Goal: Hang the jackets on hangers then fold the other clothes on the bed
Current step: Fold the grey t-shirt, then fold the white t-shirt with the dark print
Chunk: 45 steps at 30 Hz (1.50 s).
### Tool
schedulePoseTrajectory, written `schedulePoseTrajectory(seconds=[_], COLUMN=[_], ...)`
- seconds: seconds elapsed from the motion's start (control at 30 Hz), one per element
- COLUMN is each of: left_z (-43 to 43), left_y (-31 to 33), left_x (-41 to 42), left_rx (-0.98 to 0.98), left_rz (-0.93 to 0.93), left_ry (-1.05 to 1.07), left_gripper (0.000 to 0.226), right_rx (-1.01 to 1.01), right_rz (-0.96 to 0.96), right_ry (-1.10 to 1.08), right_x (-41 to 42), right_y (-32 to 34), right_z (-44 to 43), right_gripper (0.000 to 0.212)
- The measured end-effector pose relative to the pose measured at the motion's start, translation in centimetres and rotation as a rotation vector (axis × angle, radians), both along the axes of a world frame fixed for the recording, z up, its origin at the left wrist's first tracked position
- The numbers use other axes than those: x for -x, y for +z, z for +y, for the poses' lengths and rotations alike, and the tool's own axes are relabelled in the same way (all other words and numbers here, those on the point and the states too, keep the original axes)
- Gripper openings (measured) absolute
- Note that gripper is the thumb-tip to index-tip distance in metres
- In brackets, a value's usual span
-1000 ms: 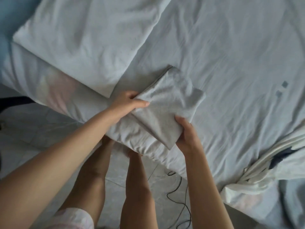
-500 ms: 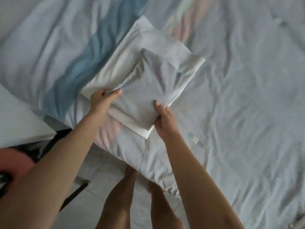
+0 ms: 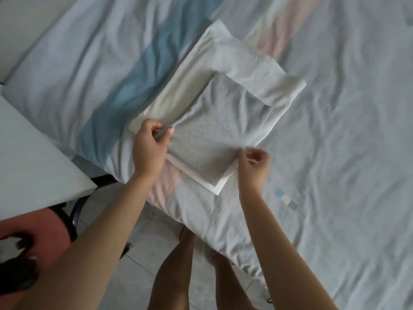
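My folded grey top lies on the white folded piece by the bed's near edge, between my hands; left hand pinches its left corner; right hand curls at its right corner, and through the blur I cannot tell if it grips.

Left hand pinches grey garment atop white garment
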<state>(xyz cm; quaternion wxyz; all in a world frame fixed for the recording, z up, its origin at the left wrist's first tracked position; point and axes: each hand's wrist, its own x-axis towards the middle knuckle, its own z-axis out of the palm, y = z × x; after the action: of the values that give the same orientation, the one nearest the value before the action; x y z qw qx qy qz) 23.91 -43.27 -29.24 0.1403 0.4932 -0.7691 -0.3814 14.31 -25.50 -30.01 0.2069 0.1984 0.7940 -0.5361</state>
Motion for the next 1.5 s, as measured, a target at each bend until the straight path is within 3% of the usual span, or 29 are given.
schedulePoseTrajectory(seconds=[0.07,0.1,0.17,0.23,0.3,0.33,0.4,0.5,0.53,0.6,0.7,0.77,0.83,0.93,0.97,1.03,1.13,1.2,1.33,1.47,1.5], left_z=[1.0,1.8,3.7,4.8,4.6,4.4,4.0,4.0,4.0,4.0,4.0,3.8,3.7,3.7,3.7,4.4,9.0,15.0,28.0,39.4,38.4], left_y=[0.9,1.4,1.0,-0.6,-2.3,-2.8,-3.0,-2.7,-2.6,-2.8,-3.0,-3.1,-2.9,-2.7,-2.6,-2.5,-2.9,-3.2,-3.3,-1.8,-2.0], left_x=[0.6,1.0,1.2,0.5,-0.3,-0.4,0.1,0.8,0.9,0.8,0.8,1.0,1.3,1.3,1.3,1.1,-0.2,-1.6,-4.0,-1.8,-1.8], left_rx=[0.357,0.473,0.535,0.484,0.419,0.392,0.350,0.302,0.296,0.297,0.289,0.263,0.240,0.215,0.206,0.215,0.257,0.068,-0.191,-0.365,-0.351], left_rz=[-0.071,-0.078,-0.108,-0.260,-0.428,-0.473,-0.514,-0.529,-0.525,-0.524,-0.511,-0.512,-0.521,-0.521,-0.519,-0.521,-0.427,-0.458,-0.574,-0.790,-0.839], left_ry=[-0.128,-0.227,-0.476,-0.605,-0.637,-0.651,-0.660,-0.651,-0.642,-0.624,-0.605,-0.611,-0.619,-0.629,-0.617,-0.565,-0.370,-0.271,-0.346,-0.568,-0.575], left_gripper=[0.029,0.033,0.045,0.065,0.091,0.102,0.117,0.127,0.128,0.130,0.130,0.131,0.133,0.135,0.136,0.133,0.109,0.104,0.113,0.142,0.149], right_rx=[-0.301,-0.327,-0.310,-0.444,-0.682,-0.771,-0.835,-0.929,-0.978,-0.917,-0.620,-0.598,-0.626,-0.689,-0.736,-0.793,-0.791,-0.772,-0.829,-1.012,-0.997], right_rz=[0.464,0.654,0.913,1.125,1.153,1.057,0.809,0.515,0.551,0.802,1.227,1.198,1.045,0.728,0.704,0.729,0.804,0.774,0.486,0.116,0.036], right_ry=[0.160,0.357,0.907,1.389,1.612,1.636,1.536,1.246,1.185,1.201,1.730,1.935,1.770,1.355,1.298,1.285,1.321,1.311,1.189,0.739,0.646], right_x=[0.2,0.4,1.4,3.3,6.5,8.4,12.2,15.2,15.0,13.0,9.3,9.4,11.1,14.5,15.3,15.7,13.4,10.3,2.5,-3.8,-4.5], right_y=[0.5,0.8,0.6,-1.0,-2.7,-2.8,-2.7,-1.8,-1.2,-0.4,-0.7,-1.6,-2.5,-2.8,-2.7,-2.4,-2.3,-2.0,-1.1,1.2,1.0], right_z=[-0.4,-0.8,-1.8,-2.4,-2.7,-2.7,-2.5,-2.6,-3.2,-4.8,-6.7,-7.2,-7.1,-4.8,-3.4,0.1,7.9,15.0,29.2,45.0,44.9], right_gripper=[0.036,0.042,0.049,0.051,0.057,0.064,0.080,0.074,0.071,0.069,0.064,0.065,0.067,0.070,0.070,0.068,0.061,0.061,0.061,0.075,0.082])
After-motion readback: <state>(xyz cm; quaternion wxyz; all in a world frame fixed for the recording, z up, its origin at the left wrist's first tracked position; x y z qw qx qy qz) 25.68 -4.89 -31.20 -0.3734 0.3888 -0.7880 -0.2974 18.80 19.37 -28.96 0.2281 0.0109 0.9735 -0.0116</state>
